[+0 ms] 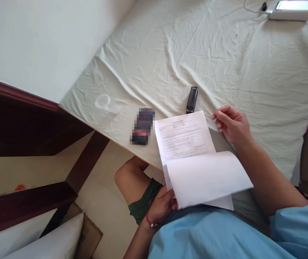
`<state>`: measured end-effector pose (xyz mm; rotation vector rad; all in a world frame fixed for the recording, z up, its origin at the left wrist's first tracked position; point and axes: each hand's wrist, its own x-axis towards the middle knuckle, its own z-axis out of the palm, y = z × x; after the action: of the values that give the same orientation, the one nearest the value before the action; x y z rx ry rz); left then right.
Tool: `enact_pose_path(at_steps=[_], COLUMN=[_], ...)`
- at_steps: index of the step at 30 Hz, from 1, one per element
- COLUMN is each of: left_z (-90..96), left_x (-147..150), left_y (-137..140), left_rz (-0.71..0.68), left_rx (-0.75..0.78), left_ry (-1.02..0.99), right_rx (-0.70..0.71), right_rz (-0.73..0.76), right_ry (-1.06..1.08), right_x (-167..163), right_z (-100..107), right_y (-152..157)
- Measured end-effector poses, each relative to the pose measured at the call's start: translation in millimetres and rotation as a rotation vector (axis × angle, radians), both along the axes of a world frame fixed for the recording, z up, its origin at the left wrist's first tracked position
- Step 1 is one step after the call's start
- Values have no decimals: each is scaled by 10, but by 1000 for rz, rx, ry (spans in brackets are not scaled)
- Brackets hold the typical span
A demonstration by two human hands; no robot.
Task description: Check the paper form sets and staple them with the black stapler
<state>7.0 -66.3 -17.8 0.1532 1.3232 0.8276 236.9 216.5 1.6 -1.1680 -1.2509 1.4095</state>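
My left hand (163,205) is closed on the lower left edge of several sheets of printed paper (183,138). The top sheet is folded back toward me, its blank white side (208,176) up, and printed text shows on the page beneath. Right of the papers, my right hand (232,124) is raised apart from them, fingers curled and thumb pressed toward the index finger. Whether anything small is in that pinch I cannot make out. A black stapler (192,99) lies just beyond the papers' top edge.
A dark, pixelated object (143,126) lies left of the papers, near the edge of the cloth-covered surface (148,64). Farther left is a clear plastic container (103,102). A white device (294,10) with a cable sits at the far right. Dark wooden framing (29,201) borders the left.
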Motion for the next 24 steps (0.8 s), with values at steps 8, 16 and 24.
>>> enact_pose_path(at_steps=[8, 16, 24], left_z=[-102, -164, 61], left_x=[-99, -131, -55], left_y=[3, 2, 52], left_rz=[-98, -234, -68], left_rx=[121, 188, 52], left_ry=[-53, 28, 112], right_rx=[218, 98, 127], right_rz=[-77, -84, -65], right_ry=[-513, -175, -223], right_x=[-49, -68, -82], right_z=[-155, -271, -251], right_y=[97, 93, 88])
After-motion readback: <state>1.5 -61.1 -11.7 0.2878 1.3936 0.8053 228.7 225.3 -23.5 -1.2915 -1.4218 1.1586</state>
